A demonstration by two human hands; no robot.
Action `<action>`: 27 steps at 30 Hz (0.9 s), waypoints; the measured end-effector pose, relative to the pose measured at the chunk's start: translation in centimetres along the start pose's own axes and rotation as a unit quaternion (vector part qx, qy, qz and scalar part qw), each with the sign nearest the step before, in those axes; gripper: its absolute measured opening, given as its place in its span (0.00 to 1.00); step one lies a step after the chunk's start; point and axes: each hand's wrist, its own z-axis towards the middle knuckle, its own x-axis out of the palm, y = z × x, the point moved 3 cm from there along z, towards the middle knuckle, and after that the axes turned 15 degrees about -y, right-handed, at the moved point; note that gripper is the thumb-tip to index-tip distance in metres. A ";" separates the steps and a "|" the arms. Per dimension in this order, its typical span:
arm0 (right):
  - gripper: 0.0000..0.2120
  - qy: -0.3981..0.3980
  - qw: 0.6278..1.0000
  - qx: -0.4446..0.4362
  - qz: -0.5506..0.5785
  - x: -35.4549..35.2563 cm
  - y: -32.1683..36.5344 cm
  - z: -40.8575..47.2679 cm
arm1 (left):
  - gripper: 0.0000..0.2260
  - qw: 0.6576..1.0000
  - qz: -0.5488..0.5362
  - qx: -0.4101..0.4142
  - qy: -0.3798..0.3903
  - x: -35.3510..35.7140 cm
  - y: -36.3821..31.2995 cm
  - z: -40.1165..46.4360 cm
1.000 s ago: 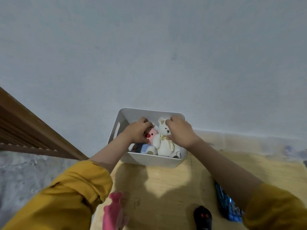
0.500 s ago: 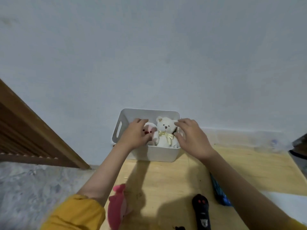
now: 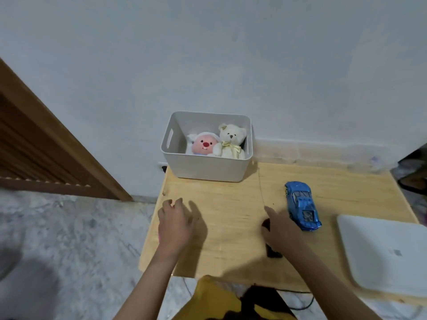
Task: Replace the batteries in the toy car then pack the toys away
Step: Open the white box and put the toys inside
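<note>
A white storage box (image 3: 208,168) stands at the table's back edge against the wall. Inside it sit a pink-faced plush (image 3: 203,145) and a cream teddy bear (image 3: 231,143). The blue toy car (image 3: 301,205) lies on the table to the right of my right hand. My right hand (image 3: 280,232) lies on top of a black remote (image 3: 273,252), index finger straight, covering most of it. My left hand (image 3: 176,224) hovers with spread, relaxed fingers over the table's left edge. A sliver of a pink toy (image 3: 159,236) shows under it.
The low wooden table (image 3: 231,204) stands against a white wall. A shut white laptop (image 3: 385,255) lies on its right front corner. A wooden slatted frame (image 3: 46,146) leans at the left over a marble floor (image 3: 69,239). A black cable (image 3: 300,303) runs below the table's front edge.
Both hands have left the box and drawn back toward me, the left over the pink toy, the right onto the remote. The two plush toys now sit free in the box.
</note>
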 end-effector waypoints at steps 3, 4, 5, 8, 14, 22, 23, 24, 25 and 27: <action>0.29 0.016 0.999 0.008 -0.044 1.3 -0.4 -1.0 | 0.25 0.998 0.039 -0.045 0.022 0.3 1.7 -1.2; 0.27 0.012 0.998 0.010 -0.055 1.5 -0.4 -1.2 | 0.25 0.998 0.037 -0.050 0.021 0.5 2.1 -1.5; 0.26 0.003 0.998 0.012 -0.059 1.5 -0.3 -1.3 | 0.26 0.998 0.032 -0.051 0.020 0.6 2.4 -1.6; 0.24 -0.020 0.999 0.016 -0.035 1.6 -0.4 -1.9 | 0.26 0.999 0.011 -0.044 0.013 0.8 2.7 -1.8; 0.27 -0.102 0.992 0.012 0.071 1.8 -1.3 -3.6 | 0.27 0.992 -0.109 -0.036 -0.046 0.1 2.3 -1.9; 0.29 -0.255 0.948 -0.073 0.177 -2.1 0.0 -2.9 | 0.26 0.961 -0.229 0.020 -0.157 -4.0 -2.8 0.5; 0.29 -0.261 0.944 -0.079 0.186 -2.9 0.4 -2.3 | 0.25 0.956 -0.235 0.028 -0.173 -4.7 -3.6 1.3; 0.29 -0.268 0.940 -0.088 0.192 -3.8 0.9 -1.7 | 0.25 0.952 -0.236 0.038 -0.190 -5.3 -4.4 2.2; 0.28 -0.283 0.933 -0.106 0.194 -4.6 1.3 -1.2 | 0.24 0.948 -0.237 0.048 -0.204 -6.0 -5.2 3.1; 0.27 -0.318 0.915 -0.153 0.198 -6.4 2.2 -0.3 | 0.25 0.941 -0.251 0.053 -0.220 -7.3 -6.6 4.9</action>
